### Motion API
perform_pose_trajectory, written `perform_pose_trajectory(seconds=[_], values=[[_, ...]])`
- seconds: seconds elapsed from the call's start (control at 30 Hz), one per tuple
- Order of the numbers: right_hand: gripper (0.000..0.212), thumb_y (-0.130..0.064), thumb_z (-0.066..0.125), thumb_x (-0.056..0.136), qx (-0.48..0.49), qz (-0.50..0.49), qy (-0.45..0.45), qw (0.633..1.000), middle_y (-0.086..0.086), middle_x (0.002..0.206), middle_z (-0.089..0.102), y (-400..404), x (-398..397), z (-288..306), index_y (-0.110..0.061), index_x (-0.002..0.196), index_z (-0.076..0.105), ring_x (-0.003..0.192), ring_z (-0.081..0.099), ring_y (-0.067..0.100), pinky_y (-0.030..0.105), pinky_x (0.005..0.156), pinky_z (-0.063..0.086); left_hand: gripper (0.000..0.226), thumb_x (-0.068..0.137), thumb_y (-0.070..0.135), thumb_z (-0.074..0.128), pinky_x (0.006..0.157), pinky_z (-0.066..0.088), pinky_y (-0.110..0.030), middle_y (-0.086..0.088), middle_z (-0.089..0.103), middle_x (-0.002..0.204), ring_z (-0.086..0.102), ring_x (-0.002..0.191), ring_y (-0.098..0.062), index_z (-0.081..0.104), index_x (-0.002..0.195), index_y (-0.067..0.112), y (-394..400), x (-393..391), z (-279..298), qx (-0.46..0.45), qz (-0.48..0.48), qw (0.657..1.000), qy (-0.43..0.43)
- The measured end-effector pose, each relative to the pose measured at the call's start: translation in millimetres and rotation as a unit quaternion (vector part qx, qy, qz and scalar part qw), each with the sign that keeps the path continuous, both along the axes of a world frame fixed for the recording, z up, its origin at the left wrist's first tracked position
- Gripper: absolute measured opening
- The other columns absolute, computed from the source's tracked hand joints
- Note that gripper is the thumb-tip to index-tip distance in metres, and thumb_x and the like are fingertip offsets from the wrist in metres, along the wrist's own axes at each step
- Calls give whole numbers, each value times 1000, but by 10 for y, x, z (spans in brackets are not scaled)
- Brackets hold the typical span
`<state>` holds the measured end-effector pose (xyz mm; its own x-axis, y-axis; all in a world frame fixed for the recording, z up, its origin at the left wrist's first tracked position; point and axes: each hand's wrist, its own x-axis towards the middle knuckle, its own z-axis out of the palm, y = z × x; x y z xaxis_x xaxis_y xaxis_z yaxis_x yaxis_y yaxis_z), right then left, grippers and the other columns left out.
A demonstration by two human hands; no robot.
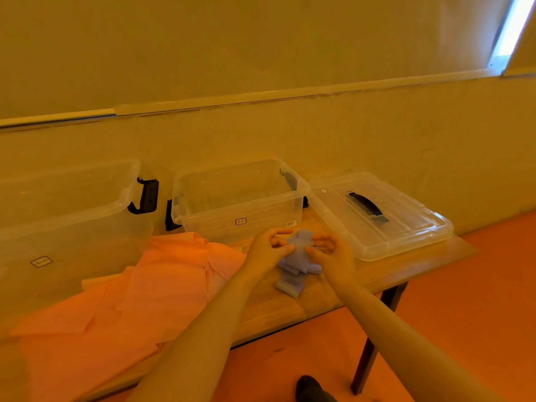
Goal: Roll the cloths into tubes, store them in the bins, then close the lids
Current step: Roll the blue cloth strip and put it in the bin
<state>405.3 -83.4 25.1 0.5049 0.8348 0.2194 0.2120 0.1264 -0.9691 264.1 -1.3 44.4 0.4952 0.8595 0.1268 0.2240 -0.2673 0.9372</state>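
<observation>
— Holding anything, those hands?

— Both. The left hand [268, 250] and the right hand [333, 255] have a small blue cloth [298, 258] between them, above the table [290, 306] near its right end. Fingers and thumbs of each hand are curled in and pinch the upper part of the cloth from either side; the left thumb tip presses its left edge, the right thumb tip its right edge.

— And how does it lie?

— Its long side runs roughly from far to near, top end up between the fingertips, lower end trailing down toward the table (whether it touches the wood I cannot tell).

— Rolled?

— Partly, at best. It looks bunched and folded, with loose flaps sticking out at the top and a soft curl at the bottom. Pale grey-blue, thin, matte.

— What is around it?

— Just behind the hands stands a clear bin [240, 198] with no lid on. Its lid [385, 221], with a dark handle, lies flat to the right. A bigger bin [66, 216] stands at the left, and pink cloths [130, 300] lie spread over the left part of the table.
</observation>
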Motion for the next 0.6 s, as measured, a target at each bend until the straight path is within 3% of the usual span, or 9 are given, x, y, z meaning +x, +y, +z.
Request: perform_pose_trajectory(seconds=[0.17, 0.37, 0.43, 0.53, 0.6], values=[[14, 3, 67, 85, 20, 18, -6, 1000, 0, 93, 64, -15, -39, 254, -7, 93, 63, 89, 61, 14, 19, 71, 51, 28, 85, -2, 66, 64, 47, -10, 0, 60, 68, 59, 66, 1, 64, 111, 7, -54, -66, 227, 7, 14, 1000, -22], [22, 1, 66, 86, 15, 47, -27, 998, 6, 100, 62, 23, -142, 693, -11, 104, 63, 95, 61, 21, 27, 76, 51, 20, 84, 1, 68, 66, 47, -8, 1, 64, 75, 59, 73, 1, 68, 102, 7, -81, -191, 622, 41, 32, 998, -40], [27, 3, 66, 85, 28, 56, -52, 997, 7, 101, 62, 49, -197, 848, -6, 111, 63, 94, 61, 20, 26, 77, 52, 21, 83, -1, 68, 64, 45, -8, 2, 64, 74, 59, 66, 6, 69, 103, 4, -76, -271, 766, 56, 38, 997, -45], [30, 4, 65, 85, 43, 60, -90, 993, 7, 99, 62, 96, -325, 1082, -1, 115, 63, 83, 60, 9, 13, 68, 50, 21, 83, -2, 67, 57, 42, -7, 4, 62, 72, 57, 57, 12, 68, 103, 4, -69, -409, 989, 79, 48, 994, -54], [29, 5, 65, 85, 54, 59, -102, 992, 9, 95, 62, 141, -431, 1235, -1, 113, 65, 77, 58, 6, 15, 66, 49, 21, 83, -2, 68, 58, 44, -6, 4, 63, 73, 58, 58, 13, 68, 104, 0, -56, -518, 1127, 94, 63, 992, -59]])
